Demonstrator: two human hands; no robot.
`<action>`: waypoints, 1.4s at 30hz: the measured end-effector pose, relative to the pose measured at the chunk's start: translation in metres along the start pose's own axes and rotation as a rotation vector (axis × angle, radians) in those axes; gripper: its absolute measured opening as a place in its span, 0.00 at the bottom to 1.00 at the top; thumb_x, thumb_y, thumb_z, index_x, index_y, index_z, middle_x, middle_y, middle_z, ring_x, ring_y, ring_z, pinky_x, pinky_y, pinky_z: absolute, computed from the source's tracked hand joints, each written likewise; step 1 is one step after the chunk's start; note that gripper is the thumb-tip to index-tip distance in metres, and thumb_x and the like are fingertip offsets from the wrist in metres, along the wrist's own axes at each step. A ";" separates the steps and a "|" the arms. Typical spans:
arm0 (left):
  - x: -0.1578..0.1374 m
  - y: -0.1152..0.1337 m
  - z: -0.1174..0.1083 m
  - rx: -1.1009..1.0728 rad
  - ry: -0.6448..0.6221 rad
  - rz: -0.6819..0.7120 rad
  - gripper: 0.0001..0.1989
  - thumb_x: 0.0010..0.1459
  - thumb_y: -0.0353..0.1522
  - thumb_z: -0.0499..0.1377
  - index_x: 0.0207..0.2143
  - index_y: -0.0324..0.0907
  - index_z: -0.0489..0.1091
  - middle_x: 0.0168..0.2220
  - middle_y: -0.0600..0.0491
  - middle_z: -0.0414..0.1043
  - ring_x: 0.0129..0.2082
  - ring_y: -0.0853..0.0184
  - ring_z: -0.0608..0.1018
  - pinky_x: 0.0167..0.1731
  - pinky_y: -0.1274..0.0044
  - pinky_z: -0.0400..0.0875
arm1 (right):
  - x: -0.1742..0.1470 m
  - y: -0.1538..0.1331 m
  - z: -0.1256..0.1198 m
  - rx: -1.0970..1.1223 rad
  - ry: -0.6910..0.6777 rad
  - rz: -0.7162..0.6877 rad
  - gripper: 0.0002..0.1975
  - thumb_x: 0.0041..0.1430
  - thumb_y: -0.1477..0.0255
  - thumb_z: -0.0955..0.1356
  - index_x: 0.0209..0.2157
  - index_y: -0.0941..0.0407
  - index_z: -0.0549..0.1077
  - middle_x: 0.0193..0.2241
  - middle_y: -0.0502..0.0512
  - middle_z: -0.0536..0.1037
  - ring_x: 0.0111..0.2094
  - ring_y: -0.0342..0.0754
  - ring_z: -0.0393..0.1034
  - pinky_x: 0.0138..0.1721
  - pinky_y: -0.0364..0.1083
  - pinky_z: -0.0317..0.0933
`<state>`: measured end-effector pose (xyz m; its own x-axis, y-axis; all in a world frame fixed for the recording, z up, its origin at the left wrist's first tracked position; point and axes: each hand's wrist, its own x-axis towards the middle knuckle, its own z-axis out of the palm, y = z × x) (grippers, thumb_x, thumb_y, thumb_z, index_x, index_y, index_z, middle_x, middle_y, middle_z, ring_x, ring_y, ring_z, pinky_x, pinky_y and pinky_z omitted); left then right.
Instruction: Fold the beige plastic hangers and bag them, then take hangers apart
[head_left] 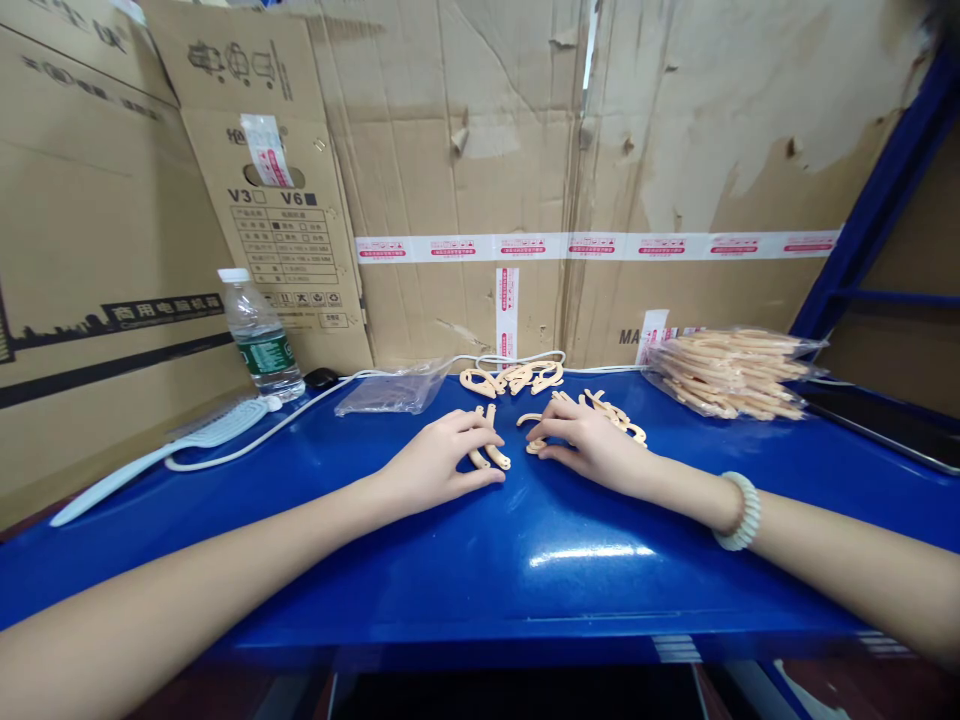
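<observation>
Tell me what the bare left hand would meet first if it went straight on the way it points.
Beyond the curved beige strips beside it, the left hand would probably meet the bare right hand, or a similar strip by it; depth is unclear.

Your surface (450,570): brush (217,430) far left, bottle (264,345) behind it, loose pieces (517,377) in the middle, bagged pieces (731,372) to their right, cardboard (450,180) behind all.

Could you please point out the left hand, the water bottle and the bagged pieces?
Left hand (429,457): head view, back of hand.
Water bottle (266,350): head view, green label.
Bagged pieces (727,375): head view, middle of stack.
</observation>
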<state>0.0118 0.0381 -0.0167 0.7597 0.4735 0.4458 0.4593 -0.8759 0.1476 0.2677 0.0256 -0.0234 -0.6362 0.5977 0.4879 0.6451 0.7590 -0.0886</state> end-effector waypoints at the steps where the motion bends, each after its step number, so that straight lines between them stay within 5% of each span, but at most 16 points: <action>1: 0.000 0.000 0.002 -0.007 0.007 -0.002 0.13 0.58 0.37 0.62 0.44 0.42 0.73 0.44 0.48 0.74 0.45 0.60 0.74 0.47 0.68 0.70 | 0.000 0.000 0.001 0.010 -0.002 -0.008 0.07 0.61 0.76 0.67 0.41 0.58 0.75 0.38 0.59 0.75 0.39 0.51 0.70 0.42 0.50 0.65; 8: 0.004 -0.001 0.010 -0.043 0.056 -0.025 0.08 0.60 0.37 0.60 0.38 0.42 0.74 0.39 0.50 0.75 0.41 0.63 0.75 0.44 0.71 0.70 | 0.006 -0.003 -0.002 0.038 -0.026 -0.026 0.09 0.63 0.76 0.65 0.43 0.58 0.75 0.38 0.59 0.77 0.38 0.50 0.72 0.41 0.50 0.67; 14: 0.004 -0.004 0.007 -0.063 0.051 -0.031 0.08 0.60 0.36 0.60 0.38 0.41 0.74 0.39 0.50 0.75 0.41 0.63 0.76 0.44 0.71 0.70 | 0.001 0.015 -0.056 -0.010 0.065 0.076 0.11 0.63 0.70 0.65 0.45 0.57 0.74 0.36 0.57 0.77 0.38 0.49 0.72 0.40 0.49 0.66; 19: 0.005 -0.006 0.005 -0.085 0.046 -0.049 0.09 0.60 0.37 0.59 0.38 0.42 0.74 0.39 0.50 0.74 0.41 0.63 0.76 0.44 0.71 0.71 | -0.014 0.041 -0.094 -0.036 -0.184 0.171 0.15 0.60 0.64 0.67 0.44 0.56 0.75 0.40 0.58 0.78 0.41 0.52 0.73 0.43 0.51 0.66; 27: 0.004 -0.007 0.004 -0.076 0.031 -0.032 0.08 0.61 0.36 0.59 0.39 0.42 0.74 0.40 0.50 0.74 0.41 0.63 0.75 0.44 0.71 0.70 | -0.030 0.063 -0.091 0.058 -0.542 0.264 0.34 0.44 0.73 0.75 0.55 0.51 0.69 0.57 0.57 0.67 0.56 0.58 0.64 0.56 0.54 0.60; 32: 0.004 -0.007 0.004 -0.072 0.031 -0.027 0.09 0.61 0.37 0.59 0.39 0.42 0.74 0.40 0.50 0.74 0.41 0.63 0.76 0.45 0.70 0.70 | -0.032 0.071 -0.090 0.121 -0.549 0.256 0.35 0.45 0.75 0.73 0.57 0.47 0.67 0.59 0.55 0.67 0.58 0.57 0.63 0.56 0.53 0.61; 42: 0.003 -0.008 0.004 -0.059 0.037 -0.014 0.09 0.61 0.38 0.58 0.40 0.43 0.74 0.40 0.50 0.73 0.42 0.64 0.76 0.45 0.70 0.71 | -0.028 0.082 -0.082 0.071 -0.514 0.296 0.22 0.51 0.67 0.70 0.50 0.53 0.73 0.51 0.58 0.72 0.50 0.55 0.70 0.47 0.50 0.66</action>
<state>0.0125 0.0473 -0.0204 0.7351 0.4830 0.4758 0.4411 -0.8736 0.2055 0.3729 0.0503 0.0269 -0.5686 0.8212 -0.0479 0.8075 0.5460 -0.2233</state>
